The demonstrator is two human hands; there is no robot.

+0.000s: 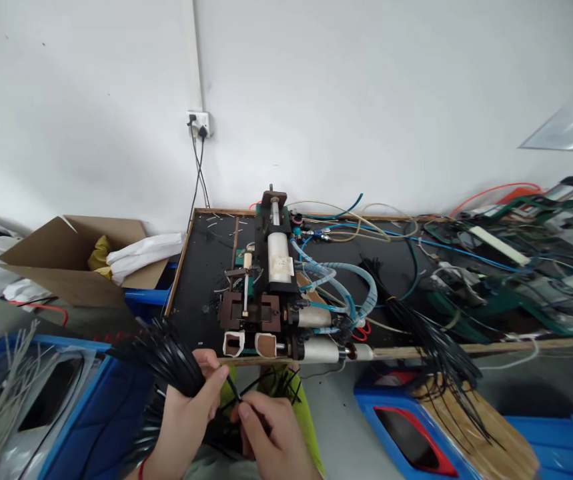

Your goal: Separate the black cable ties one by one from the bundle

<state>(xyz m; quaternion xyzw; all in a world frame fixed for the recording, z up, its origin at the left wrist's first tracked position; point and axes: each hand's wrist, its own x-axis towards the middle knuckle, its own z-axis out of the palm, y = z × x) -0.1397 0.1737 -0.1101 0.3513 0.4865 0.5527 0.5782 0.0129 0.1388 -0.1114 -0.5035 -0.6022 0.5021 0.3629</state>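
Down at bottom centre, left hand (186, 410) clamped round bundle of black strips (169, 357), long axis running up-left. Right hand (273, 433) just beside it, pinched on single strip (235, 390).

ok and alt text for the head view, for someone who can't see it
A person's left hand grips a bundle of black strips while the right hand pinches one strip from it, in front of a black-topped bench. On it stands a small machine with white cylinders and blue hoses; a cardboard box sits to its left.
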